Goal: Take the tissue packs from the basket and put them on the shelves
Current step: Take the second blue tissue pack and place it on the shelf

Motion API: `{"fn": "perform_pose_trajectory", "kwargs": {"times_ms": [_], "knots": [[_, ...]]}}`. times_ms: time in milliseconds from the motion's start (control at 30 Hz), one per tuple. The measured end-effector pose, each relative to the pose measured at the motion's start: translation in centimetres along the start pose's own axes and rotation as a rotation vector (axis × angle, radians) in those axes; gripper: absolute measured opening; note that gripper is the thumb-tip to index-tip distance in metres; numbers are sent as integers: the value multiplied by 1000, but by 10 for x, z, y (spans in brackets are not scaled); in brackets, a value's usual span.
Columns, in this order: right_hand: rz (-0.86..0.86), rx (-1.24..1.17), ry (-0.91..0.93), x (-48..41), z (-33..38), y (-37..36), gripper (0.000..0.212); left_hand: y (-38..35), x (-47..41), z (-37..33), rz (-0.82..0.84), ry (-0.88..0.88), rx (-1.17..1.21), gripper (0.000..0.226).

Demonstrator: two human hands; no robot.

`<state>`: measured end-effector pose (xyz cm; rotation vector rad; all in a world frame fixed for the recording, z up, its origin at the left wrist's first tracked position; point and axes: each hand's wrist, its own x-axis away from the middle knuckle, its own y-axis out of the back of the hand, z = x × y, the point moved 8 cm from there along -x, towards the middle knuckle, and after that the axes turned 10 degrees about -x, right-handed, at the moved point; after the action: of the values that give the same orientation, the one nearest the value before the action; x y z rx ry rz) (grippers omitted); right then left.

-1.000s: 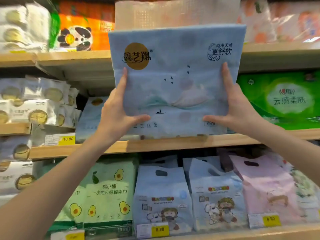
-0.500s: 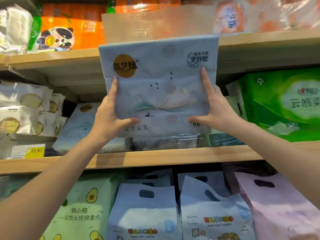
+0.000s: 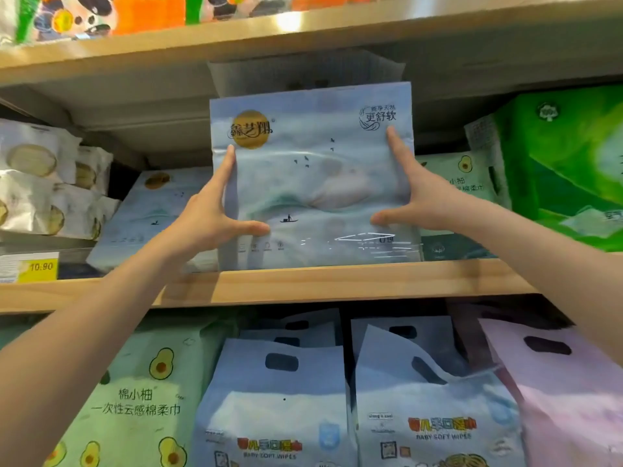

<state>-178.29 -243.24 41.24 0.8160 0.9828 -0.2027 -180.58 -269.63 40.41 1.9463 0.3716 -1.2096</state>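
Observation:
A pale blue tissue pack with a gold round logo stands upright on the middle wooden shelf, its bottom edge resting near the shelf's front. My left hand grips its left side, thumb across the front. My right hand grips its right side the same way. A matching blue pack leans back on the shelf just to the left. The basket is out of view.
White packs fill the shelf's left end above a yellow 10.90 price tag. A green pack and an avocado pack stand at the right. Below hang blue baby wipes bags and a pink bag.
Both hands have lowered the blue pack from in front of the upper shelf down onto the middle shelf, and pushed it inward. The view has moved closer and tilted up.

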Motion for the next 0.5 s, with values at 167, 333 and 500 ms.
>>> {"fn": "perform_pose_trajectory", "kwargs": {"times_ms": [167, 333, 500], "knots": [[71, 66, -86, -14, -14, -5, 119, -12, -16, 10, 93, 46, -57, 120], [157, 87, -152, -23, -25, -11, 117, -24, -31, 22, 188, 79, -143, 123], [200, 138, -212, -33, -36, -17, 120, -34, -37, 35, 275, 137, -156, 125]]}}
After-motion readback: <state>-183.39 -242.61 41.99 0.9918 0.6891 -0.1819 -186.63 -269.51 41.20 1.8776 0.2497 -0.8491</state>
